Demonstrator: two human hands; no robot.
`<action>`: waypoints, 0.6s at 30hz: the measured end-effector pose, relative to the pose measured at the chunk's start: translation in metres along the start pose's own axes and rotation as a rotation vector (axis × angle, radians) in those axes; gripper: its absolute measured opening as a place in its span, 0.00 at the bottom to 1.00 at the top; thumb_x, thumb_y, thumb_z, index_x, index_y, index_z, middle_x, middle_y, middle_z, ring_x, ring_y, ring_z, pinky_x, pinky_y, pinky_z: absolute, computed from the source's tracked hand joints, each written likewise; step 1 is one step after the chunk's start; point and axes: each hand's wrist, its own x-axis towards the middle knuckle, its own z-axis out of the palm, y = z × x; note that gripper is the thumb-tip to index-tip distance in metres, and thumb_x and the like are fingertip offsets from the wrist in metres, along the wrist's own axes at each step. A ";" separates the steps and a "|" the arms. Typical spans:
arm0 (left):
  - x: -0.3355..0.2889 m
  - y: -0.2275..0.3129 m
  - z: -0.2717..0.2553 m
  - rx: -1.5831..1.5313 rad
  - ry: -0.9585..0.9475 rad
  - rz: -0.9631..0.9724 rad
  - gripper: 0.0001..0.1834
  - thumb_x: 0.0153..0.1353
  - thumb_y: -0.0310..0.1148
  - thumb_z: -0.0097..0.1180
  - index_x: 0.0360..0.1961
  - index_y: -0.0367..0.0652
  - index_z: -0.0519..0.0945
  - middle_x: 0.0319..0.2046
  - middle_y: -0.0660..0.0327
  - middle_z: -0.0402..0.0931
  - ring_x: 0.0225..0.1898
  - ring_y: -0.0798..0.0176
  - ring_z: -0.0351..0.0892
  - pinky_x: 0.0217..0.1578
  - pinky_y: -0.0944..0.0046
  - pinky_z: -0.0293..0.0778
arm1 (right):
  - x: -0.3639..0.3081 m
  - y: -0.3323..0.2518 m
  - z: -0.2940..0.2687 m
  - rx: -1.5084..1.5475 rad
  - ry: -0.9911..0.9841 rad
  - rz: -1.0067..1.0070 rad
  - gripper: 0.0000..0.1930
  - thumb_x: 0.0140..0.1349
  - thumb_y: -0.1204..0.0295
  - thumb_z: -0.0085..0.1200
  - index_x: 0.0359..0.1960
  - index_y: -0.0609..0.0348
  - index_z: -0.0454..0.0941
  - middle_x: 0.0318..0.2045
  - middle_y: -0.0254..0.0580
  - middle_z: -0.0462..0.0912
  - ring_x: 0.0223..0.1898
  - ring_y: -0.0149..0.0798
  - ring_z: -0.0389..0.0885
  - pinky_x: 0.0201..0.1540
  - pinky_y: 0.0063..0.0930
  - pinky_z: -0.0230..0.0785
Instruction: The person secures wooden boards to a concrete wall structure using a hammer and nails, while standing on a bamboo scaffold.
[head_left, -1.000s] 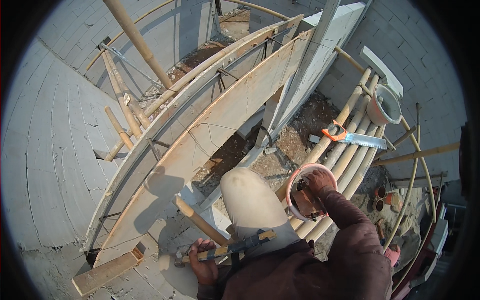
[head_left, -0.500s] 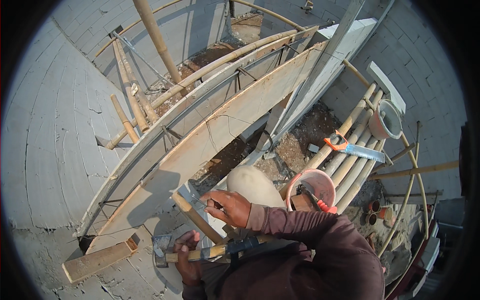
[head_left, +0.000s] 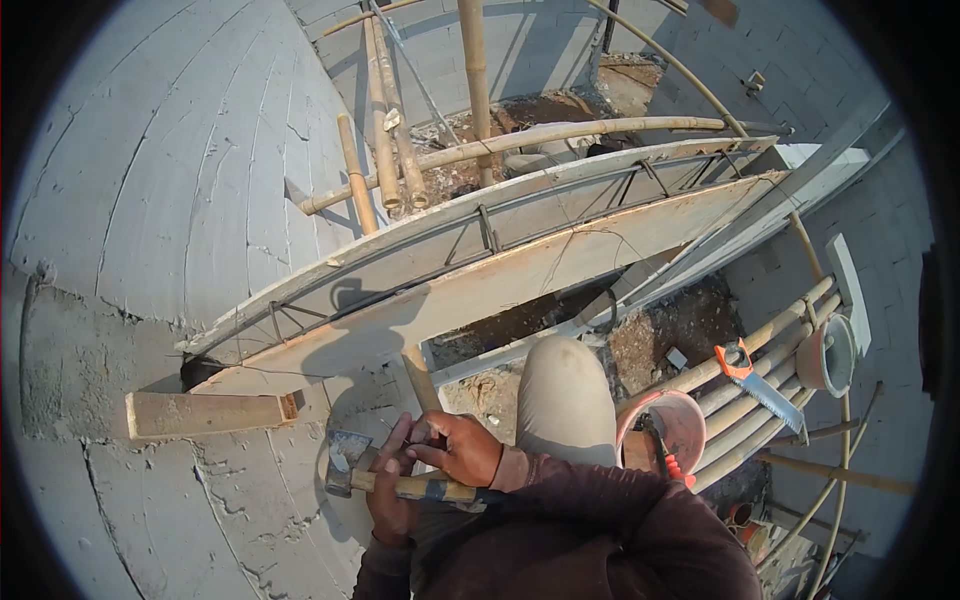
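My left hand [head_left: 392,500] is closed around the wooden handle of a hammer [head_left: 345,465], below its broad grey metal head. The handle runs to the right across my body, with a dark band on it. My right hand [head_left: 462,447] is closed in a pinch, its fingertips meeting those of my left hand just above the handle. Between the fingertips a thin, nail-like metal piece [head_left: 386,424] barely shows; most of it is hidden. Just ahead of my hands, a bamboo pole [head_left: 420,378] slopes up to a long board [head_left: 520,272] of the formwork.
Steel bars [head_left: 488,230] lie between the formwork boards. A wooden block [head_left: 205,414] sits at the left. On the right, a red bucket [head_left: 690,425] holds tools, and a handsaw [head_left: 760,385] lies on bamboo poles [head_left: 765,430] beside a grey bucket [head_left: 828,355]. My knee [head_left: 565,395] juts forward.
My view has swung, so the formwork sits further right. My left hand has risen and my right hand has come down, bringing their fingertips together. The hammer stays in my left hand.
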 end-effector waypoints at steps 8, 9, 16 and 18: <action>0.005 0.022 -0.011 0.198 0.074 0.085 0.39 0.71 0.52 0.38 0.71 0.29 0.55 0.72 0.50 0.55 0.70 0.51 0.60 0.69 0.55 0.56 | -0.031 -0.004 -0.004 0.393 -0.689 0.371 0.21 0.67 0.58 0.58 0.50 0.63 0.73 0.29 0.40 0.82 0.28 0.34 0.80 0.33 0.32 0.73; 0.002 0.020 -0.016 0.146 0.065 0.105 0.40 0.72 0.55 0.36 0.71 0.30 0.54 0.72 0.49 0.55 0.70 0.51 0.60 0.69 0.54 0.57 | -0.033 -0.007 0.000 0.402 -0.690 0.466 0.20 0.67 0.58 0.57 0.50 0.63 0.73 0.30 0.40 0.82 0.28 0.34 0.80 0.34 0.31 0.73; -0.042 -0.023 -0.041 0.112 0.224 0.052 0.32 0.75 0.47 0.39 0.69 0.32 0.58 0.67 0.48 0.61 0.66 0.50 0.66 0.66 0.53 0.63 | -0.023 -0.006 -0.011 0.024 -0.333 -0.030 0.18 0.63 0.59 0.60 0.43 0.62 0.77 0.28 0.45 0.83 0.30 0.43 0.84 0.36 0.37 0.74; -0.041 -0.028 -0.046 0.094 0.332 -0.025 0.27 0.75 0.39 0.42 0.66 0.30 0.61 0.65 0.47 0.64 0.65 0.49 0.67 0.66 0.53 0.62 | -0.023 -0.009 -0.015 -0.019 -0.236 0.063 0.18 0.60 0.60 0.62 0.42 0.62 0.78 0.27 0.48 0.83 0.32 0.49 0.85 0.37 0.38 0.74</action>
